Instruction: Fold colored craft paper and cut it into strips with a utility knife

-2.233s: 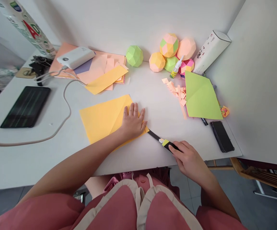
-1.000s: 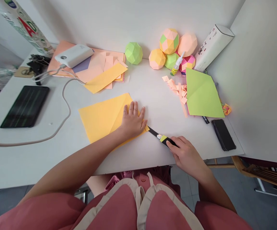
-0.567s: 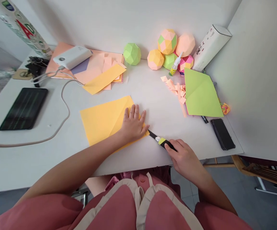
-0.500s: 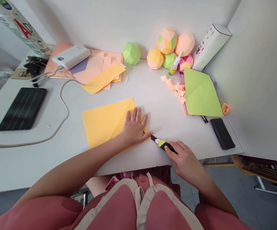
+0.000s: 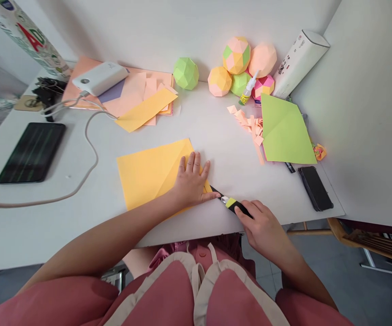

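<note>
A folded yellow-orange paper sheet [image 5: 148, 172] lies on the white table [image 5: 212, 127] in front of me. My left hand [image 5: 192, 181] rests flat on its right part, fingers spread, pressing it down. My right hand [image 5: 264, 224] is closed round the handle of a black and yellow utility knife [image 5: 231, 204]. The knife's front end reaches the paper's right corner, just beside my left thumb.
Several paper polyhedron balls [image 5: 238, 54], a green ball [image 5: 185, 72] and a glue bottle [image 5: 248, 93] stand at the back. A green sheet [image 5: 284, 131], pink paper scraps [image 5: 252, 127] and a dark phone [image 5: 314, 188] lie right. Paper stack [image 5: 138, 97], power bank [image 5: 99, 77], cable [image 5: 90, 149], tablet [image 5: 31, 151] lie left.
The paper and my left hand have shifted slightly toward me and to the right. The knife stays at the paper's right corner with its tip drawn a little nearer.
</note>
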Tool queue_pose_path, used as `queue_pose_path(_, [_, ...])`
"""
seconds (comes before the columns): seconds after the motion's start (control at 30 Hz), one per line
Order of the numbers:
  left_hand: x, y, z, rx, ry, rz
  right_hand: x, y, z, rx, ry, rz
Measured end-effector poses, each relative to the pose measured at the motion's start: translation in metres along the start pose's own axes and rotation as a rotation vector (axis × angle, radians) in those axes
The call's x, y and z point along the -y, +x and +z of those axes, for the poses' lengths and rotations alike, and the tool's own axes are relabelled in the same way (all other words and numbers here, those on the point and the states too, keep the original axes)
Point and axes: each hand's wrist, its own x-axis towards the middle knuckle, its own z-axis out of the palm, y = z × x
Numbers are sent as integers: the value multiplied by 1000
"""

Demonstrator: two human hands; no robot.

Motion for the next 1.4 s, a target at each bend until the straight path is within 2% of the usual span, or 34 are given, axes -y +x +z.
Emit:
queue_pose_path(0.73, [0, 0, 2, -22, 27, 7, -2, 23, 4, -34, -104, -18])
queue_pose_path(1.1, [1, 0, 8, -82, 9, 13, -1, 33, 6, -27, -115, -5])
queue_pose_path(1.4, [16, 2, -4, -28, 67, 41, -4, 31, 7, -27, -94, -10])
